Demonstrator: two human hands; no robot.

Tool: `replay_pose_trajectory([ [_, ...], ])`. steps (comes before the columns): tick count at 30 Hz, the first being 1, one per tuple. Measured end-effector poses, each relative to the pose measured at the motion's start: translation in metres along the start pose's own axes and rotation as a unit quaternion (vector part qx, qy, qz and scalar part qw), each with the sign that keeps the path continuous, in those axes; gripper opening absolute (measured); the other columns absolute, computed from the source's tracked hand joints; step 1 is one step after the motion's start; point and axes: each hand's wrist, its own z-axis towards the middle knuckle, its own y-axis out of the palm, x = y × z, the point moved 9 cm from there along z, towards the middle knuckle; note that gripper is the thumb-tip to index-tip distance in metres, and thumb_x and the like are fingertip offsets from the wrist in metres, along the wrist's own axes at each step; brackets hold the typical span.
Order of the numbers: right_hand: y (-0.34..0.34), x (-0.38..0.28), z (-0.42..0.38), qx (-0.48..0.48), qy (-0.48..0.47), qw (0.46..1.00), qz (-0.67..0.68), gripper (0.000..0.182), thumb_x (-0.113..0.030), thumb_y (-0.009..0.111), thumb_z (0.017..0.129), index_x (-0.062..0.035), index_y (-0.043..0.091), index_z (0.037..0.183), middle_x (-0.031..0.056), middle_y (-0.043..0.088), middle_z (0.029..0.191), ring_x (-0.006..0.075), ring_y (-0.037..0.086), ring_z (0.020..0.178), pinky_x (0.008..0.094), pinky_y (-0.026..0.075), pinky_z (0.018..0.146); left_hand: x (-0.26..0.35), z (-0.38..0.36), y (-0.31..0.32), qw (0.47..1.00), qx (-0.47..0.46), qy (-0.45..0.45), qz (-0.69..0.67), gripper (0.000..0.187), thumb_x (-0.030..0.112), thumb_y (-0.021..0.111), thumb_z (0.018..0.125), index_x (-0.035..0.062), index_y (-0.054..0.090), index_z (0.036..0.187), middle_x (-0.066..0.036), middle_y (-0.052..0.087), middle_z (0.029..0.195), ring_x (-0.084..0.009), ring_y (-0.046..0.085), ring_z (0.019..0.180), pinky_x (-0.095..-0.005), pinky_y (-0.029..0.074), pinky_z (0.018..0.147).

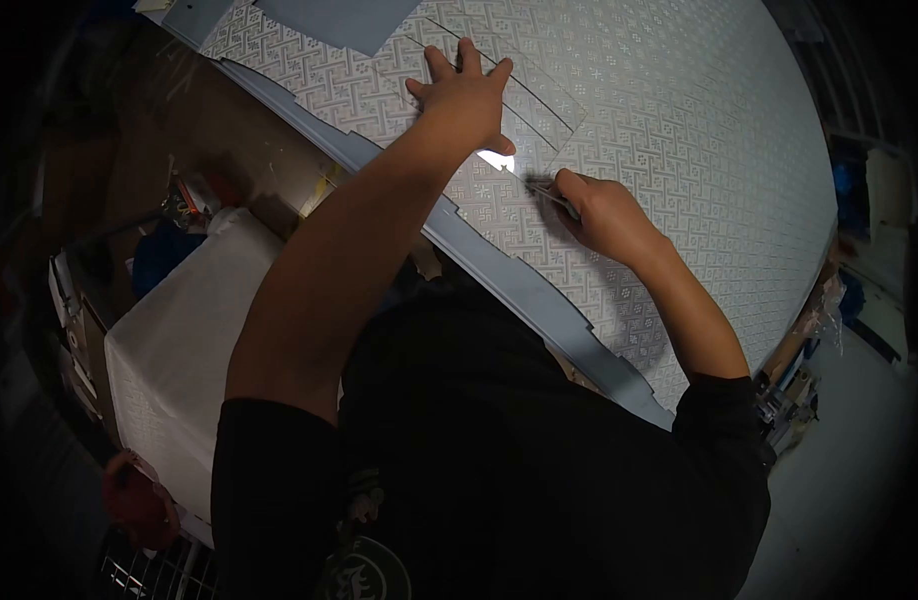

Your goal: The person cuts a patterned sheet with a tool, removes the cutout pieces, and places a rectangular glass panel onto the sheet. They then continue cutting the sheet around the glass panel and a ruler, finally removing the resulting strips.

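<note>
A pale sheet with a shiny woven-look pattern [679,120] covers the table. On it lies a clear flat plate with black lines [557,105]. My left hand [467,105] presses down on this plate, its fingers spread wide. Bright light glints off the plate beside the left thumb. Close by, to the right, my right hand [607,215] is closed around a slim metallic tool [554,195], like a craft knife. The tool's tip points toward the plate's lower corner, near the patterned surface; most of its handle is hidden in the fist.
Grey material with an uneven edge [529,280] runs along the table side nearest my body. A grey-blue piece [344,22] lies at the top. Left of me stand a white-covered surface [194,310] and a red object [139,505]. Assorted items [794,395] sit past the right edge.
</note>
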Motion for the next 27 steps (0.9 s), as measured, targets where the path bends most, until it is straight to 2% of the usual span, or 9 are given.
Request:
replay_pose_trajectory([
  [6,0.01,0.006,-0.002,0.024,-0.003,1.0,0.0,0.022,-0.005,0.074,0.087,-0.004,0.056,0.099,0.0162,0.07,0.09,0.0362,0.07,0.075,0.0438,0.054,0.064,0.001,0.002,-0.001,1.0,-0.003,0.001,0.012,0.115,0.049,0.096,0.064,0.0303,0.033,0.159,-0.023,0.013,0.169,-0.063,0.014,0.145,-0.0812,0.034,0.106],
  [8,0.013,0.012,-0.005,0.09,-0.031,0.995,0.012,0.021,-0.005,0.076,0.087,-0.0033,0.057,0.096,0.015,0.07,0.09,0.0338,0.069,0.077,0.0417,0.055,0.066,0.001,0.002,0.001,1.0,-0.003,0.003,0.017,0.115,0.049,0.096,0.064,0.0302,0.033,0.159,-0.023,0.013,0.169,-0.0629,0.015,0.145,-0.081,0.034,0.105],
  [9,0.021,0.015,-0.003,0.09,-0.03,0.995,0.014,0.021,-0.005,0.076,0.087,-0.0033,0.057,0.096,0.015,0.07,0.09,0.0338,0.069,0.077,0.0417,0.055,0.066,0.001,0.003,0.001,1.0,0.001,0.006,0.018,0.116,0.05,0.096,0.064,0.03,0.033,0.159,-0.024,0.013,0.169,-0.0631,0.015,0.145,-0.0811,0.035,0.105],
  [11,0.017,0.009,-0.002,0.194,-0.101,0.974,0.063,0.022,-0.002,0.078,0.085,-0.0031,0.057,0.092,0.0138,0.071,0.091,0.031,0.069,0.08,0.0392,0.055,0.068,0.001,0.003,0.001,1.0,0.005,0.009,0.019,0.116,0.05,0.096,0.064,0.0297,0.033,0.159,-0.024,0.013,0.168,-0.0633,0.015,0.145,-0.0812,0.035,0.105],
  [17,0.026,0.005,0.008,0.273,-0.143,0.948,0.079,0.023,0.0,0.079,0.083,-0.0026,0.057,0.091,0.014,0.071,0.1,0.0284,0.069,0.084,0.0375,0.054,0.069,0.001,0.003,0.001,1.0,0.014,0.014,0.013,0.116,0.051,0.096,0.064,0.0291,0.034,0.159,-0.024,0.014,0.168,-0.0632,0.014,0.145,-0.0821,0.034,0.104],
  [21,0.025,0.006,0.005,0.283,-0.139,0.944,0.099,0.021,-0.001,0.078,0.085,-0.0022,0.058,0.093,0.014,0.07,0.102,0.0287,0.069,0.084,0.0375,0.054,0.069,-0.001,0.002,0.0,1.0,0.016,0.013,0.007,0.115,0.05,0.096,0.064,0.0312,0.034,0.159,-0.023,0.013,0.169,-0.0624,0.013,0.146,-0.0811,0.034,0.104],
  [23,0.023,0.012,0.01,0.224,-0.084,0.963,0.125,0.019,-0.008,0.077,0.087,-0.005,0.062,0.098,0.0125,0.067,0.092,0.0328,0.066,0.085,0.0445,0.053,0.07,0.0,0.0,0.0,1.0,0.013,0.015,0.004,0.115,0.05,0.096,0.064,0.0327,0.034,0.159,-0.022,0.013,0.17,-0.0622,0.013,0.146,-0.0808,0.034,0.104],
  [27,0.004,0.001,0.012,0.191,-0.054,0.971,0.133,0.018,-0.011,0.074,0.09,-0.0052,0.059,0.097,0.0136,0.067,0.088,0.0334,0.067,0.081,0.0444,0.053,0.069,-0.011,0.012,-0.004,1.0,0.007,0.025,0.018,0.109,0.044,0.095,0.068,0.037,0.035,0.159,-0.016,0.025,0.165,-0.0536,0.024,0.145,-0.0733,0.043,0.102],
])
